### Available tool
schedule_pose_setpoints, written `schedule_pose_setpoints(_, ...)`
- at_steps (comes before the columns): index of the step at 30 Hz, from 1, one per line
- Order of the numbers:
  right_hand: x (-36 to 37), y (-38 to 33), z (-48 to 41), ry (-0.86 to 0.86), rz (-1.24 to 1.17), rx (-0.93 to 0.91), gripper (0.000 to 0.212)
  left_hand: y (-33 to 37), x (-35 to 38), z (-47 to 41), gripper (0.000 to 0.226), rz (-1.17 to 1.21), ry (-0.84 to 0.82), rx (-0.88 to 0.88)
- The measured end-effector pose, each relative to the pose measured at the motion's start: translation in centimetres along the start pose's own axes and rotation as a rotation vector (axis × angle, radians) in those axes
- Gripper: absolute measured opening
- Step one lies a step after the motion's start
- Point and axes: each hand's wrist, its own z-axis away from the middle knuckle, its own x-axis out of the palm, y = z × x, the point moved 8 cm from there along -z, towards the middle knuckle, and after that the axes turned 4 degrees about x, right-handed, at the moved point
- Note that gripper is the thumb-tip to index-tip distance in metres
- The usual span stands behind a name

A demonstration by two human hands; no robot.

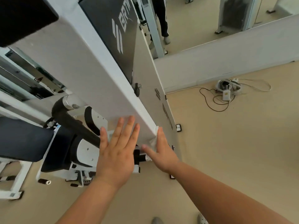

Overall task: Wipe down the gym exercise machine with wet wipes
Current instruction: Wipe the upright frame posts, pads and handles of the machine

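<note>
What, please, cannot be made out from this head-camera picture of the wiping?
Head view only:
Wet wipe: mostly covered by the right hand, so its full extent is hidden.
White column: its top is cut off by the upper edge.
Logo lettering: blurred and skewed, not reliably readable.
Cabled device: too small to identify.

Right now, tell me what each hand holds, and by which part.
The right hand presses a wet wipe onto the corner of the column, pinned under straight fingers and palm; no curled grip. The left hand lies flat on the column, holding nothing.
</note>
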Motion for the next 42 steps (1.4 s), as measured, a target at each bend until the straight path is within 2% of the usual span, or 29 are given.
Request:
schedule_pose_setpoints(3, 0.4, 1.1, -0.4, -0.033, 0.046, 0.016, 0.097, 0.4, 2.1, 0.4, 0.087, -0.017, -0.078, 0.012)
schedule_pose_setpoints(5, 0.5, -1.0, -0.1, 0.047, 0.041, -0.096, 0.094, 0.6, 2.7, 0.4, 0.079, -0.013, -0.092, 0.006)
schedule_pose_setpoints(7, 1.3, -1.2, 0.0, 0.098, 0.028, -0.124, 0.094, 0.7, 3.3, 0.5, 0.075, -0.003, -0.109, 0.009)
schedule_pose_setpoints(10, 1.8, 3.3, -0.6, 0.088, -0.01, 0.057, 0.102, 1.6, 4.7, 0.8, 0.083, 0.008, -0.146, 0.075)
schedule_pose_setpoints(13, 1.4, 6.3, -0.9, 0.034, 0.081, 0.199, 0.1, 2.2, 6.2, 1.3, 0.094, 0.029, -0.181, 0.127)
schedule_pose_setpoints(19, 2.3, 4.1, -0.3, 0.222, 0.014, -0.002, 0.09, 3.0, 9.4, 2.7, 0.083, 0.084, -0.162, 0.231)
schedule_pose_setpoints(23, 3.2, 11.4, -1.6, 0.254, 0.077, 0.033, 0.092, 5.4, 14.2, 4.5, 0.074, 0.061, -0.202, 0.382)
schedule_pose_setpoints(26, 4.3, 17.9, -2.4, 0.243, 0.101, 0.057, 0.093, 8.0, 18.2, 5.1, 0.073, 0.065, -0.263, 0.427)
schedule_pose_setpoints(30, 6.0, 24.9, -2.9, 0.221, 0.111, 0.015, 0.077, 12.6, 23.9, 6.5, 0.071, 0.081, -0.322, 0.502)
schedule_pose_setpoints(36, 8.7, 32.3, -3.4, 0.22, 0.219, -0.051, 0.079, 17.7, 31.6, 7.6, 0.07, 0.073, -0.363, 0.51)
schedule_pose_setpoints(42, 12.2, 42.0, -4.1, 0.181, 0.255, 0.151, 0.082, 21.1, 36.8, 9.1, 0.071, 0.07, -0.379, 0.525)
